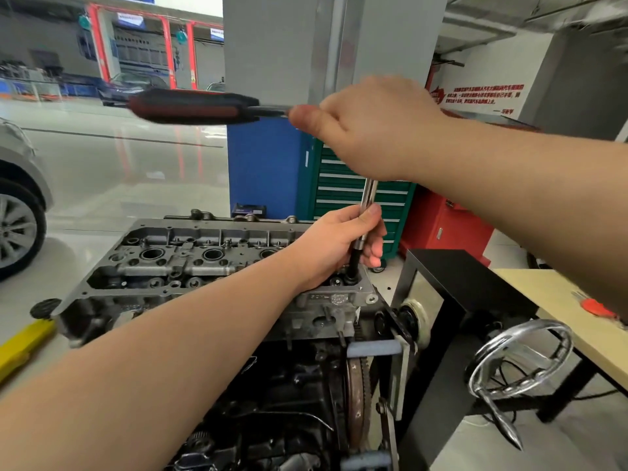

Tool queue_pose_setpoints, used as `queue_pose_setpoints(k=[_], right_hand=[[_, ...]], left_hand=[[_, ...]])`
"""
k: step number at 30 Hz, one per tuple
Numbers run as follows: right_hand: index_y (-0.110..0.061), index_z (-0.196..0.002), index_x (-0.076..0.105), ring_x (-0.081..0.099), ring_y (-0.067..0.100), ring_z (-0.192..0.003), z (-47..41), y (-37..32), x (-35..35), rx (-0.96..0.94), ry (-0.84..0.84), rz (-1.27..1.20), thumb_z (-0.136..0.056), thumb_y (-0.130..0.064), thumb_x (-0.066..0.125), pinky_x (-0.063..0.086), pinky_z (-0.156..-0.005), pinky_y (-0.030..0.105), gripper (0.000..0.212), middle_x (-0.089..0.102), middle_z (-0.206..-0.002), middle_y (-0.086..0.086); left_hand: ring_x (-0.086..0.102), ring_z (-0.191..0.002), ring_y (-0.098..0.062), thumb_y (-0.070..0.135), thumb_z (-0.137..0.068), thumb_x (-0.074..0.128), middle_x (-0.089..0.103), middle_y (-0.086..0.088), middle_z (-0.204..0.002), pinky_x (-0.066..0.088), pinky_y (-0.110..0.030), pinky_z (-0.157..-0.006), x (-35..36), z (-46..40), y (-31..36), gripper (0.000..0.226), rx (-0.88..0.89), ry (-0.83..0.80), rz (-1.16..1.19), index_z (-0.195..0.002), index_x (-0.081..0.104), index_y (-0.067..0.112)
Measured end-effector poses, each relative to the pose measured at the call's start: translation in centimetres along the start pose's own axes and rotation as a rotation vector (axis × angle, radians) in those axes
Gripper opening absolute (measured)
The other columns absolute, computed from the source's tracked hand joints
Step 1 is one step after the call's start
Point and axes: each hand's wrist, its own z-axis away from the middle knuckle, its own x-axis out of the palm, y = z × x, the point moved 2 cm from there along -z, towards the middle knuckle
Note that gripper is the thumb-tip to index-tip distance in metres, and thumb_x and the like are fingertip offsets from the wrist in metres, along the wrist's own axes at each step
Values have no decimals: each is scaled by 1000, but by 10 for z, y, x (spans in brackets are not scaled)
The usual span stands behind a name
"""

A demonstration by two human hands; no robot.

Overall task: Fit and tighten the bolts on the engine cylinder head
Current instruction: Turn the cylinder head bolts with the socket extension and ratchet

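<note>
The grey cylinder head [176,263] sits on top of the engine, which is mounted on a stand. A long chrome extension bar [368,195] with a black socket stands upright in a bolt hole at the head's right end. My left hand [336,246] grips the lower part of this bar just above the socket. My right hand [370,130] holds the ratchet's head at the top of the bar. The ratchet's red and black handle [193,106] points left and looks blurred. The bolt under the socket is hidden.
A chrome handwheel [520,362] and the black stand frame [452,300] are at the right. Beyond them stands a beige table [557,314] with a red tool. A green drawer cabinet [343,188] and a blue pillar stand behind. A yellow object [23,345] lies left, near a car wheel [17,229].
</note>
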Motion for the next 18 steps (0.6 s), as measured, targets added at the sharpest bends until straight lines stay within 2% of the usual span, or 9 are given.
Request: queue_pose_setpoints(k=[2,4,6,9,10,11,12,15,18], right_hand=[[-23,-88,64,49,26,-65,-18,-8,0,71,-49,229,-104,-64,19,32,-59,34,64,48,-70,5],[-37,-131,57,50,31,-80,-38,-14,4,119,-170,357,-107,-33,36,37,-65,40,33,44,-81,2],[-41,-143,51,50,34,-90,-48,-19,7,199,-243,314,-101,-16,40,38,-68,44,50,45,-92,1],[-40,-130,58,55,33,-89,-45,-12,13,148,-194,377,-109,-32,36,39,-68,40,31,37,-79,-1],[-33,-111,62,54,29,-79,-42,-8,13,92,-154,373,-110,-44,30,37,-65,36,34,37,-75,0],[-22,-85,52,49,25,-69,-39,-3,13,62,-129,313,-109,-55,25,35,-61,34,48,40,-72,1],[-17,-76,48,46,22,-63,-34,2,13,31,-103,229,-105,-64,20,32,-57,34,62,45,-69,3],[-16,-70,51,50,20,-59,-22,7,4,-110,-93,-27,-92,-82,16,35,-56,37,78,52,-62,0],[-14,-73,57,45,19,-56,-8,11,-6,-221,-163,-270,-86,-83,22,34,-58,38,79,47,-59,-3]], left_hand=[[58,-70,-24,33,-111,45,62,-9,-77,53,-31,-70,2,1,1,31,6,-6,-1,-98,59,8],[59,-71,-24,32,-111,46,63,-10,-79,52,-34,-72,1,2,1,29,14,16,7,-99,59,9],[58,-69,-24,30,-111,46,62,-10,-78,51,-35,-71,-1,1,1,27,30,56,7,-100,59,9],[50,-64,-21,29,-112,45,54,-5,-73,46,-37,-70,-1,-1,-1,26,50,82,-15,-95,53,11],[46,-63,-19,30,-112,44,51,-3,-72,44,-38,-69,0,-2,-2,26,49,81,-24,-93,49,13],[43,-62,-18,32,-113,44,48,-1,-72,43,-37,-68,1,-2,-2,27,44,80,-33,-93,46,13],[40,-61,-17,33,-112,44,46,0,-71,43,-36,-67,1,-3,-3,27,35,78,-42,-93,44,14],[37,-60,-16,35,-112,44,45,2,-69,41,-34,-65,0,-4,-3,27,15,58,-28,-94,43,15],[37,-60,-16,35,-111,46,44,1,-69,40,-34,-66,0,-4,-3,27,14,37,0,-94,44,15]])
